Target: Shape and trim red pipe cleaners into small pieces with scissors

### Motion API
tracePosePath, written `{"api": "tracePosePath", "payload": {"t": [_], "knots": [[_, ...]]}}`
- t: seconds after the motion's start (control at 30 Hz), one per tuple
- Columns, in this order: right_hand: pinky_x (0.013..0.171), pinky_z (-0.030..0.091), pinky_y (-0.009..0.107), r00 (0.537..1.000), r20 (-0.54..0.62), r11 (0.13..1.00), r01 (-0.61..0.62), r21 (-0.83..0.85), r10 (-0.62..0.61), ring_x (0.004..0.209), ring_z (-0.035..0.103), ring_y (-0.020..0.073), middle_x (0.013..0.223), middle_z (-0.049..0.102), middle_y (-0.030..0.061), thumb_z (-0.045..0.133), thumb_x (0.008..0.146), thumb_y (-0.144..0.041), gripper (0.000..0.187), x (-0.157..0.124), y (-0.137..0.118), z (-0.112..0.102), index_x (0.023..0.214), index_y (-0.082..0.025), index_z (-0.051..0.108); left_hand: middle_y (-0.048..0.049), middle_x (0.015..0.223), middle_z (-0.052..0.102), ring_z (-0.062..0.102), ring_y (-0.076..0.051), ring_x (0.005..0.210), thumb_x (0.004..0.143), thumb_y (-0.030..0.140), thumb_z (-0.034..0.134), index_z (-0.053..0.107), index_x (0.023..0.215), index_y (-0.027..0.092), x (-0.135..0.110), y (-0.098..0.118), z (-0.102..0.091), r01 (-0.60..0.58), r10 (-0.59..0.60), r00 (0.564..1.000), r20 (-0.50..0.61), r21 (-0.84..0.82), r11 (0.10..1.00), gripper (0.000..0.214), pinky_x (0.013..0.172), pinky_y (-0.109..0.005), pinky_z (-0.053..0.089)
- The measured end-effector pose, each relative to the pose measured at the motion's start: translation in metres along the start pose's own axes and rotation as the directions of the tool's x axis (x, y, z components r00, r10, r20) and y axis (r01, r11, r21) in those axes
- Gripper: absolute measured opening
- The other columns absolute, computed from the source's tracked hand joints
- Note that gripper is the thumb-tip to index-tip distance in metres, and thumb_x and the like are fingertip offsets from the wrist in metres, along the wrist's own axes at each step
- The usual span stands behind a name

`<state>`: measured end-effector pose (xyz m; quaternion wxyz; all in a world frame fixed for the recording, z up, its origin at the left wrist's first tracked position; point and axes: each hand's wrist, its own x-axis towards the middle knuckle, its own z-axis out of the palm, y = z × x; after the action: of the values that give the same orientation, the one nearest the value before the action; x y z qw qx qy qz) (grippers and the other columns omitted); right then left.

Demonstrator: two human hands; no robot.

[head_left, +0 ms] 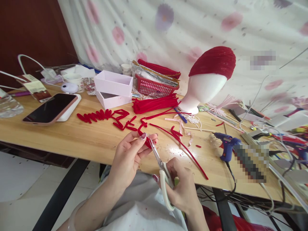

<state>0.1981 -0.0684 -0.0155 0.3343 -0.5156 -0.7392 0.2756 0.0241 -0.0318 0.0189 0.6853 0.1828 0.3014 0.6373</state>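
Observation:
Between the thumb and fingers of my left hand [127, 157] is a red pipe cleaner [141, 129], bent, with its upper end sticking out past the fingertips. My right hand [181, 184] grips white-handled scissors [164, 178] by the loops. The blades reach up to the red piece at my left fingertips; whether they touch it I cannot tell. Beyond my hands lie a row of folded red pieces [95, 116], several bent red pieces [120, 119] and a long straight red pipe cleaner [180, 144]. Behind them rests a thick bundle of red pipe cleaners [155, 104].
A white mannequin head [204, 88] wears a red cap [214, 62]. A blue glue gun [226, 146] with its cord lies right. Left are a phone [49, 109] and white boxes [113, 83]. A red basket [156, 87] stands behind. Clippings [176, 150] lie near the scissors.

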Motion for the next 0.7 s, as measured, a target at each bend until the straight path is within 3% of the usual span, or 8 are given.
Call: {"api": "tracePosePath", "payload": {"t": [0.43, 0.7], "knots": [[0.042, 0.024, 0.02, 0.999, -0.035, 0.997, 0.037, -0.067, -0.039, 0.044, 0.029, 0.0078, 0.053, 0.033, -0.0106, 0.066, 0.081, -0.029, 0.032, -0.0006, 0.0026, 0.0001, 0.072, -0.024, 0.036, -0.0086, 0.089, 0.08, 0.075, -0.021, 0.091, 0.077, 0.024, 0.077, 0.062, 0.084, 0.017, -0.0015, -0.0001, -0.0018, -0.004, 0.005, 1.0, -0.024, 0.034, 0.999, 0.019, 0.079, -0.027, 0.057], [0.044, 0.028, 0.02, 0.997, 0.057, 0.985, -0.054, 0.163, 0.046, 0.048, 0.034, 0.0083, 0.057, 0.038, -0.0095, 0.072, 0.073, -0.025, 0.032, 0.0021, -0.0006, -0.0019, 0.074, -0.023, 0.04, -0.0083, 0.088, 0.08, 0.076, -0.025, 0.09, 0.075, 0.024, 0.078, 0.06, 0.08, 0.017, -0.0017, 0.0017, 0.0008, 0.018, -0.018, 1.0, 0.005, 0.015, 1.0, 0.02, 0.081, -0.035, 0.06]]}}
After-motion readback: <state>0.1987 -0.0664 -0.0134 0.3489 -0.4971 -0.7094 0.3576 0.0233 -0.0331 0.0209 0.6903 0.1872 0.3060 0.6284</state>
